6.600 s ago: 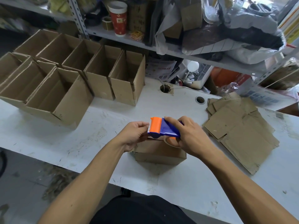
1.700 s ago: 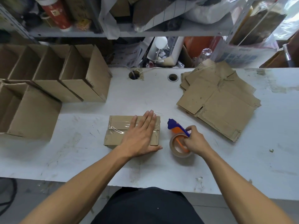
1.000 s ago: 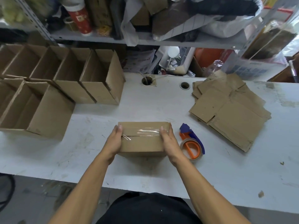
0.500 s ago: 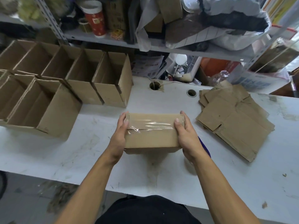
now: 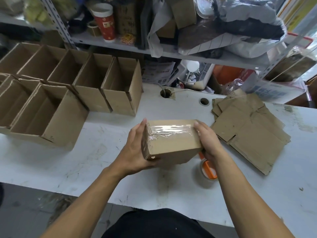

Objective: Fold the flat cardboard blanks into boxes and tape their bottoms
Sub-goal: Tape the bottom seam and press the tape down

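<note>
Risk of tape lifting or of a dropped box point(image 5: 171, 143) arises because the left hand point(image 5: 135, 152) and right hand point(image 5: 208, 143) grip only its ends, clear of the table point(image 5: 103, 169), with wrinkled tape point(image 5: 169, 132) uppermost.

One taped box point(image 5: 171, 143) is held up between two hands, the left hand point(image 5: 135, 152) and the right hand point(image 5: 208, 143). Five open boxes point(image 5: 120, 86) stand in the back row on the desk point(image 5: 103, 169), and at least two more point(image 5: 42, 114) stand in front of them at the left edge. One stack of flat blanks point(image 5: 248, 129) lies at the right; its sheets cannot be counted. One tape dispenser point(image 5: 207, 172) lies on the desk. One red paper cup point(image 5: 104, 23) stands on the shelf point(image 5: 197, 54). Two round holes point(image 5: 166, 93) pierce the desk.
</note>
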